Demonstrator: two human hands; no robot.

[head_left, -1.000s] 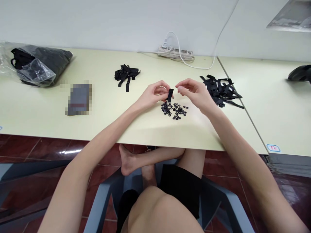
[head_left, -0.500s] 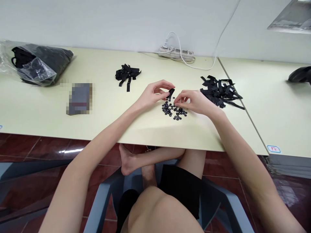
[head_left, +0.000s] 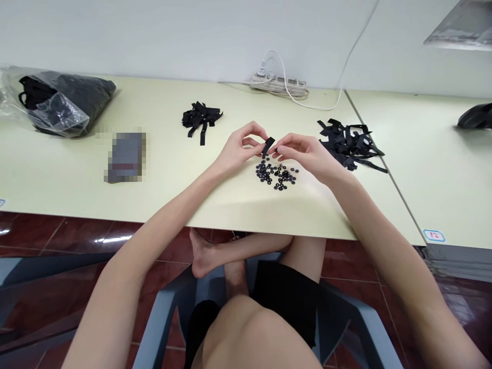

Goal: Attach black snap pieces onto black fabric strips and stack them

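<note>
My left hand (head_left: 244, 145) pinches a short black fabric strip (head_left: 268, 145) between thumb and fingers, just above the table. Close beside it, my right hand (head_left: 302, 152) is closed in a pinch on a small black disc (head_left: 276, 150), mostly covered by the fingertips. Beneath both hands lie scattered small black discs (head_left: 283, 177) with holes in their centres. Right of my right hand is a loose pile of black fabric strips (head_left: 348, 143). A smaller pile of strips (head_left: 202, 117) lies farther back on the left.
A clear plastic bag (head_left: 63, 105) with black material lies at the far left, near a blurred dark flat object (head_left: 126, 156). Against the wall sits a power strip (head_left: 279, 84) with a white cable. A seam (head_left: 388, 171) divides the tables; a black object (head_left: 474, 117) lies beyond it.
My right hand has lifted from the discs toward the strip, now with a small disc at its fingertips. The strip in my left hand has turned slightly.
</note>
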